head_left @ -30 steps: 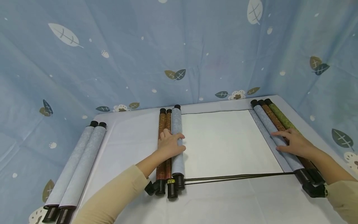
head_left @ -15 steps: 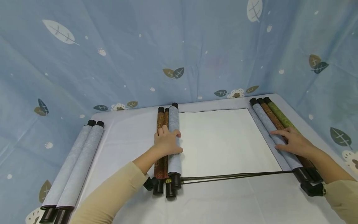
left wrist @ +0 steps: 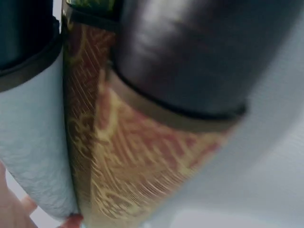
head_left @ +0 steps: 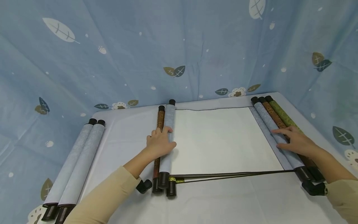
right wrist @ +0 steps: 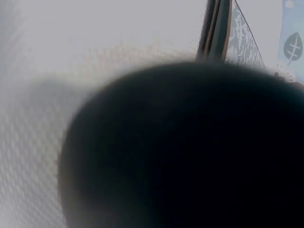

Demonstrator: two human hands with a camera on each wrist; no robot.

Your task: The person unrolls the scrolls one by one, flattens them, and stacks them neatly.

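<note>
Blue curtain [head_left: 212, 46]: soft cloth printed with leaves, hanging behind and beside the table.
White table [head_left: 223, 202]: two pale rolls [head_left: 84, 163] lie side by side near its left edge.
Scroll sheet [head_left: 218, 140]: smooth, cream, flat, spanning mid-table towards the right edge, just short of the far edge.
Left pale roll [head_left: 165, 163]: mottled grey-blue cylinder at the sheet's left end, glossy black cap.
Left brown roll [head_left: 160, 119]: close beside it, covered in red-and-gold patterned cloth.
Left hand [head_left: 160, 143]: holds the left pale roll between thumb, on the sheet side, and a fingertip towards the brown.
Right hand [head_left: 296, 141]: thumb and index spread across the right pale roll [head_left: 265, 115]; other fingers hidden.
Right-edge neighbours: brown roll [head_left: 273, 115], then green roll [head_left: 283, 113], all parallel.
Dark cords [head_left: 232, 175]: thin, limp, along the sheet's near side.
Handling: I'd guess light, rods stiff, sheet easily creased; caps look slippery, so hold the covered middles, evenly.
</note>
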